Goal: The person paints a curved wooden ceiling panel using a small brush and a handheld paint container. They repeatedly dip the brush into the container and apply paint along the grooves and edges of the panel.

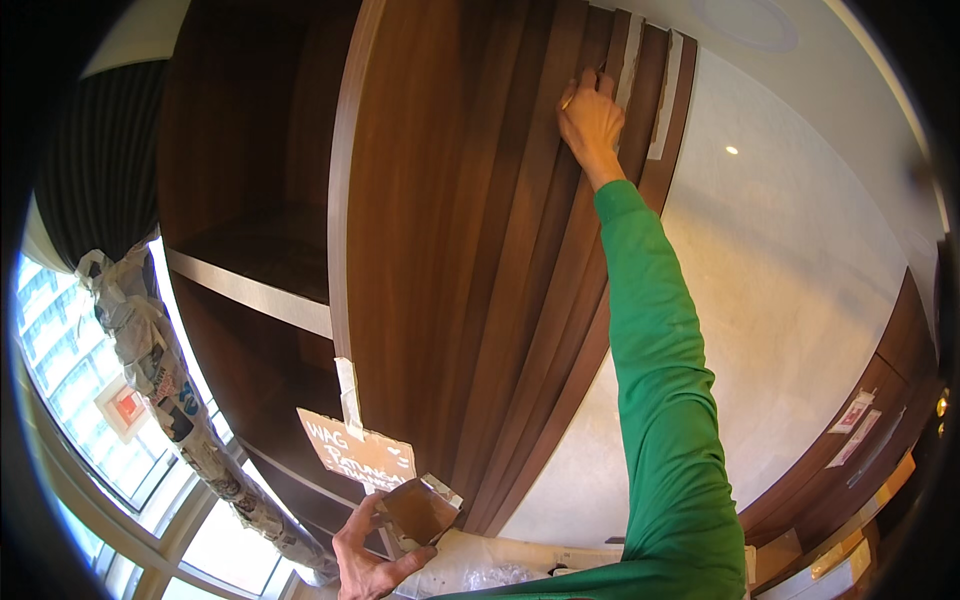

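Note:
My left hand (368, 560), low in the view, grips a small square brown-faced piece (420, 512) with pale, ragged edges. Its exact kind cannot be told. High up, my right hand (592, 115) is against the dark brown wooden panel (500, 230) with vertical ridges, just below the ceiling. Its fingers are bent and pressed together at a groove; whatever they hold, if anything, is hidden. Strips of whitish tape (668, 95) run along the panel's upper right edge, beside that hand. Behind the left hand hangs a cardboard sign (350, 445) with white handwriting, taped to the panel's edge.
Dark open shelving (250, 282) with light-edged boards stands left of the panel. A wrapped post (180, 400) and bright windows (90, 370) lie farther left. A pale wall (770, 260) fills the right, with wooden panelling (840, 450) beyond it. Clear plastic (495, 575) lies below.

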A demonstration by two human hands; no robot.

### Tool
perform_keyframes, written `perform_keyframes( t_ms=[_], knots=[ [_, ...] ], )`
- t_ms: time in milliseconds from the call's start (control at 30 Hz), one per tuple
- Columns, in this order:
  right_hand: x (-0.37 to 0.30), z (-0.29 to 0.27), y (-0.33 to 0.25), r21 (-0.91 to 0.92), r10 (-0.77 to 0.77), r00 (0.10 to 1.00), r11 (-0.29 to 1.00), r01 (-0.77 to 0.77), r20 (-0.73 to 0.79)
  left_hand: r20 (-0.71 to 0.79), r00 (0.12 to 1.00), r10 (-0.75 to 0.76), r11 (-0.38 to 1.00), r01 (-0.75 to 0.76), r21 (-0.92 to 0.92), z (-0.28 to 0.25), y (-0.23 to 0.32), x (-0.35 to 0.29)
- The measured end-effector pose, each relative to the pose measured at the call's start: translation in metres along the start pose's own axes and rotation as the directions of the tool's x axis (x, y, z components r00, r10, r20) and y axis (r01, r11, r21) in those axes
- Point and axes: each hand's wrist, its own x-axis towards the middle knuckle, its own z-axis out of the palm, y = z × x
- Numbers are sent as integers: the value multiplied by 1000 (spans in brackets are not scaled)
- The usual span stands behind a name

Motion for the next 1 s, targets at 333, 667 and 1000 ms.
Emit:
perform_keyframes(
  t_ms=[333,667,1000],
  knots=[
    [-160,-137,-15,481,11,980,872,88,-199,45,994,101,994,-103,29,-10,-27,-6],
    [-369,-263,-21,565,449,748,490,-664,489,179,979,97,995,-100,8,-23,-31,3],
    [-422,-307,-31,322,703,449,317,-892,551,339,939,58,997,-70,23,-52,-35,9]
  ],
)
